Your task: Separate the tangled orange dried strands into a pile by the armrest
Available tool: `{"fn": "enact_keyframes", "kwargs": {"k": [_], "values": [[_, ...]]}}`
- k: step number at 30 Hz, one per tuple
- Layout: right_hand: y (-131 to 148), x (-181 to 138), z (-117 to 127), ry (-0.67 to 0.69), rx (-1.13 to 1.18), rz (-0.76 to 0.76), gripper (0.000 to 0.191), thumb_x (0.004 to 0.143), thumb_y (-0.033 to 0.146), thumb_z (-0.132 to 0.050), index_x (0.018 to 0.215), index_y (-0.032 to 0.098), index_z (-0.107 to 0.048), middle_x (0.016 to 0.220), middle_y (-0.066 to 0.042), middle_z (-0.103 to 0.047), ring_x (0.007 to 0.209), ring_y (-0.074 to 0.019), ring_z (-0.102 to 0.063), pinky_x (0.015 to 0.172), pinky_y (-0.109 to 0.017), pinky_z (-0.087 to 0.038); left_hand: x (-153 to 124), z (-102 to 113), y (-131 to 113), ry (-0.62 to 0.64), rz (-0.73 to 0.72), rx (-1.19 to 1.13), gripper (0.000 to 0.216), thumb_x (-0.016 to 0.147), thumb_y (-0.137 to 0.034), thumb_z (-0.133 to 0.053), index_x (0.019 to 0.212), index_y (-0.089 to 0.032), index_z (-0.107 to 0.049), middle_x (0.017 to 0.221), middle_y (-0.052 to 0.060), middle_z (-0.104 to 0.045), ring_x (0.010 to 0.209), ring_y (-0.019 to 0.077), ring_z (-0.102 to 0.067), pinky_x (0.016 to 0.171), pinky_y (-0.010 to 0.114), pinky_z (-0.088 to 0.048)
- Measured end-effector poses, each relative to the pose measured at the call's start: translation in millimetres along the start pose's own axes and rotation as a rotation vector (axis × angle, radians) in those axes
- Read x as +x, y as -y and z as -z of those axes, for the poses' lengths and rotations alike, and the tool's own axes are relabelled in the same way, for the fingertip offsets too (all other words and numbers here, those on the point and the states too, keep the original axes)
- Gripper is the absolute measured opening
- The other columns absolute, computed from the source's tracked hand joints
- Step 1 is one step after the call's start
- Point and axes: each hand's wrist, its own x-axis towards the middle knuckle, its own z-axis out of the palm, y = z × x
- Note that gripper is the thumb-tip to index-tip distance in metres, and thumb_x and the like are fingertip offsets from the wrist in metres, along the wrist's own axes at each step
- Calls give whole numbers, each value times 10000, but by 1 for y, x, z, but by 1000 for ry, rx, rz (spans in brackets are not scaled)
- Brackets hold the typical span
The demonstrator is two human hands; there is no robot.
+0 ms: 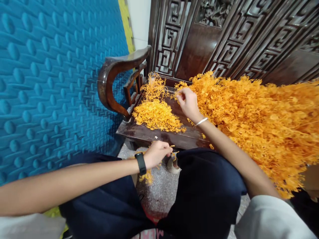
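My left hand point(157, 154), with a dark band at the wrist, is closed in a pinch in front of the seat edge. A thin orange-yellow plastic strand point(173, 153) pokes out from its fingertips. Over the seat, my right hand point(188, 103) is closed too, its fingertips beside the orange strands; what it pinches, if anything, is hidden. To its left lies a small heap of yellow plastic pieces point(157, 116), with a looser orange tangle point(155, 87) behind. A large pile of orange plastic pieces point(251, 113) rises on the right, touching my right forearm.
The dark wooden bench seat point(139, 130) has a curved armrest point(109, 83) at left and a carved backrest point(196, 49) behind. A blue textured foam mat point(54, 83) stands left. Yellow scraps point(147, 177) lie on the speckled floor point(159, 191) between my legs.
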Motion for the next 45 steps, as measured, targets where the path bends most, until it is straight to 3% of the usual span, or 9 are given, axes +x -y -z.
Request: {"fn": "enact_keyframes", "kwargs": {"k": [4,9,17,22,26,30,32,36,45], "values": [[-17,-17,-6,256,125,-148,144,734,114,-543,877,129,-553,677,-27,-571,607,-139,-520,629,-273,-427,3,6,1,36,-10,-52,275,731,-368,-531,572,-144,-527,383,-82,-320,385,54,-261,423,200,-174],[-28,-31,-13,412,108,-260,77,733,99,-554,795,115,-597,705,-49,-620,648,-126,-554,636,-238,-433,3,17,-4,102,38,-18,251,752,-352,-518,617,-142,-536,392,-77,-360,359,49,-281,386,186,-185],[-43,-39,-15,512,66,-305,140,748,146,-593,866,97,-650,758,-69,-670,654,-122,-582,599,-217,-435,3,23,6,62,173,-29,111,692,-207,-522,729,-189,-420,432,-86,-430,369,54,-322,369,159,-212],[-37,-39,-10,466,-22,-277,142,778,169,-547,850,124,-660,773,-69,-673,699,-143,-585,672,-247,-426,4,39,-6,124,109,-66,67,757,-196,-428,692,-185,-416,496,-61,-465,384,48,-324,368,157,-214],[-21,-33,0,370,17,-262,127,770,156,-528,762,126,-652,726,-62,-662,675,-140,-578,665,-254,-421,0,49,-21,117,15,-86,101,782,-259,-501,739,-169,-487,594,-37,-514,427,49,-398,373,158,-277],[16,-29,19,359,454,-259,133,785,252,-566,781,132,-622,686,-33,-626,635,-116,-563,622,-257,-441,-3,55,-32,66,-64,-127,153,763,-284,-581,814,-147,-539,634,-31,-537,426,48,-451,426,187,-384],[39,-27,32,338,597,-171,168,803,308,-566,810,147,-613,727,-26,-613,677,-110,-559,652,-264,-449,-3,57,-35,43,-77,-201,192,765,-303,-587,864,-143,-548,653,-28,-554,432,56,-487,459,210,-422],[73,-26,57,212,549,68,192,824,334,-556,738,168,-597,822,-26,-581,791,-114,-534,724,-267,-430,-5,60,-42,14,-94,-401,212,803,-289,-518,912,-116,-571,706,4,-589,521,103,-575,558,273,-486],[82,-32,64,638,552,54,293,691,343,-702,882,148,-597,771,-12,-607,678,-102,-534,642,-247,-423,-7,65,-49,-126,-187,-516,140,776,-159,-543,888,-105,-607,812,22,-630,703,125,-622,652,277,-518]]}}
